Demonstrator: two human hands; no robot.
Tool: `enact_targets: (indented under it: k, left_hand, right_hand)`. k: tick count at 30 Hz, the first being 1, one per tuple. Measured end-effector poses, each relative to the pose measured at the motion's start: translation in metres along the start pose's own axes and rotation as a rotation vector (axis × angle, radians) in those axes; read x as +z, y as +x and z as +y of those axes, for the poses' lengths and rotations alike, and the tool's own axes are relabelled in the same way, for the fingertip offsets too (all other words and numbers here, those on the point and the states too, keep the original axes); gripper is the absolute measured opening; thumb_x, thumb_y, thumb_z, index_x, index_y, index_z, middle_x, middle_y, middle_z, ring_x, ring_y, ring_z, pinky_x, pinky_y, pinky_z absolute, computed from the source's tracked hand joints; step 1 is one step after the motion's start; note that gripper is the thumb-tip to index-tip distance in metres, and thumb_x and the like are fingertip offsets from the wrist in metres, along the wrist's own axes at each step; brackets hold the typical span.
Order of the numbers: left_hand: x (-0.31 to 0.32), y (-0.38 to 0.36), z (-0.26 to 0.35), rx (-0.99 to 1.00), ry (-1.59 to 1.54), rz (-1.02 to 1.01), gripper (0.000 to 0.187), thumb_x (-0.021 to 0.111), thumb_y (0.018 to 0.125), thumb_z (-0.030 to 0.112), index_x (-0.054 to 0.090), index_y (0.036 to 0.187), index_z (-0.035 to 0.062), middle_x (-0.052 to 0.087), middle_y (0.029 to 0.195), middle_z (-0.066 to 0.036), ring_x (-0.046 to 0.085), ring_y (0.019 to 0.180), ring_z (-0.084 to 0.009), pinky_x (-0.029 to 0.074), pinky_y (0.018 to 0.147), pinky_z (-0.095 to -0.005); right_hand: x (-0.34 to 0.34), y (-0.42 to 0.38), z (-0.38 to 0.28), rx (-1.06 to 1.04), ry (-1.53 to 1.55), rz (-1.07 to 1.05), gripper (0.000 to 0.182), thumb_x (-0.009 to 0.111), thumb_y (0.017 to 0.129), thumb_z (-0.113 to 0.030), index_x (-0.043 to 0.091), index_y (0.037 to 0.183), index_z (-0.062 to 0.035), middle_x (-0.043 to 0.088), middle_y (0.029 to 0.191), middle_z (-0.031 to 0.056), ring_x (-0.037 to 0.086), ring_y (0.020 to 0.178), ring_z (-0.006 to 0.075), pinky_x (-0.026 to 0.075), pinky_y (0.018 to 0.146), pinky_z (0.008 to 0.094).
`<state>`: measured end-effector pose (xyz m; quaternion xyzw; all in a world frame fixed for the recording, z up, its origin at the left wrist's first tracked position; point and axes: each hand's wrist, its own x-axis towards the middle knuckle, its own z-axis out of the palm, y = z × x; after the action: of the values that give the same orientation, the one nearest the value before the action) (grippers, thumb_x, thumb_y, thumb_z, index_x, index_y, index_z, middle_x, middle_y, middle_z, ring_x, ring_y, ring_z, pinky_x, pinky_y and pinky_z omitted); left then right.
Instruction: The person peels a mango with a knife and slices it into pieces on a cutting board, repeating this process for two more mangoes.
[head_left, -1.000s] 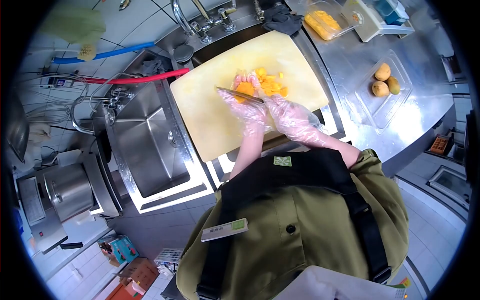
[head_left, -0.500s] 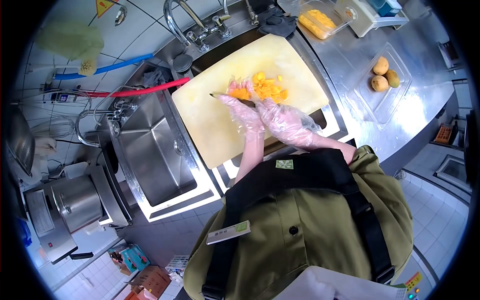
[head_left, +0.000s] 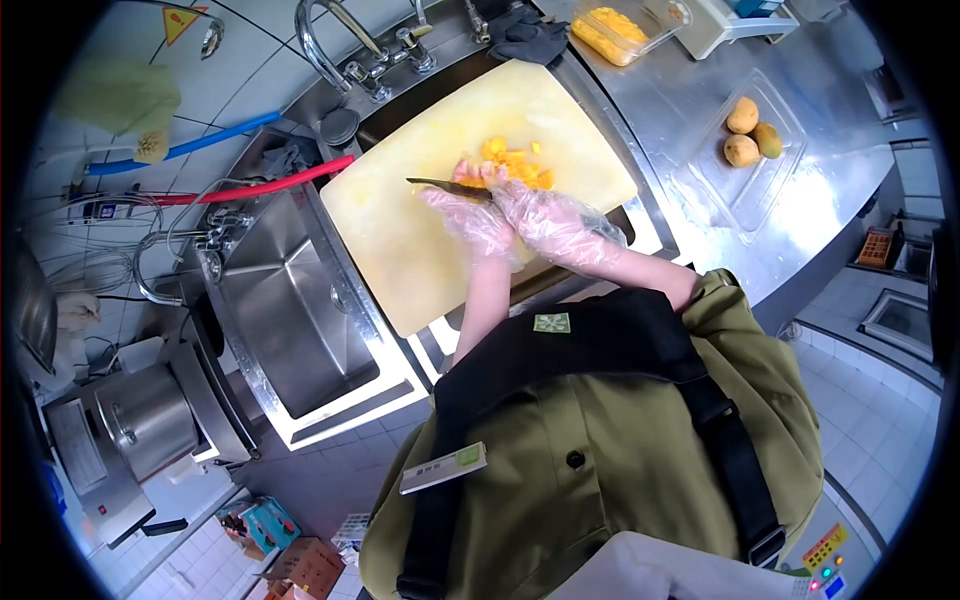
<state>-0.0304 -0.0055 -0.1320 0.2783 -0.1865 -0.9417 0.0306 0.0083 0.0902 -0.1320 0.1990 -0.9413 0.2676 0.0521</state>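
Note:
Both my hands wear clear plastic gloves and meet over the pale cutting board [head_left: 390,260]. My right hand [head_left: 550,220] is closed round the handle of a dark-bladed knife [head_left: 445,187], whose tip points left. Under and behind the blade, my left hand [head_left: 475,222] curls its fingers round an orange mango piece [head_left: 473,182], partly hidden by the knife. Chopped mango [head_left: 515,160] lies in a loose heap on the board just beyond my fingers.
The board spans a sink beside a second steel basin [head_left: 310,320]. On the right counter, a clear tray [head_left: 745,210] holds whole mangoes [head_left: 742,150], and a clear container [head_left: 650,45] holds yellow fruit. A red hose [head_left: 280,183] and taps [head_left: 385,70] stand behind.
My view has shifted slightly, so the surroundings sit further left. The knife blade now shows at greater length across my left hand. Both hands stay together over the board.

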Motion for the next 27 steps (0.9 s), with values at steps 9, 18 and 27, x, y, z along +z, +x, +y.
enact_targets:
  k: [9, 18, 27]
  left_hand:
    - [-0.017, 0.023, -0.004, 0.068, -0.011, -0.051, 0.054, 0.030, 0.085, 0.061, 0.045, 0.080, 0.0093, 0.046, 0.072, -0.005, 0.044, 0.068, -0.0164, 0.042, 0.073, -0.0284]
    - [-0.074, 0.065, -0.014, -0.229, -0.137, 0.001, 0.035, 0.035, 0.091, 0.037, 0.049, 0.103, 0.0075, 0.053, 0.092, -0.008, 0.051, 0.087, -0.0226, 0.044, 0.086, -0.0353]
    - [-0.040, 0.027, -0.022, -0.023, 0.041, 0.151, 0.031, 0.049, 0.087, 0.021, 0.046, 0.113, 0.0035, 0.052, 0.111, -0.010, 0.050, 0.102, -0.0231, 0.042, 0.088, -0.0359]
  right_hand:
    - [-0.007, -0.003, -0.014, 0.400, 0.644, -0.062, 0.032, 0.038, 0.091, -0.028, 0.051, 0.108, -0.0037, 0.057, 0.098, 0.0198, 0.055, 0.089, 0.0331, 0.043, 0.074, 0.0385]
    - [-0.014, 0.007, -0.010, 0.271, 0.323, -0.172, 0.036, 0.034, 0.092, -0.029, 0.046, 0.117, -0.0059, 0.056, 0.098, 0.0189, 0.057, 0.080, 0.0343, 0.044, 0.070, 0.0408]
    - [0.003, 0.014, 0.013, 0.132, 0.042, 0.132, 0.022, 0.043, 0.088, -0.015, 0.053, 0.105, -0.0035, 0.057, 0.077, 0.0166, 0.057, 0.064, 0.0281, 0.046, 0.058, 0.0374]
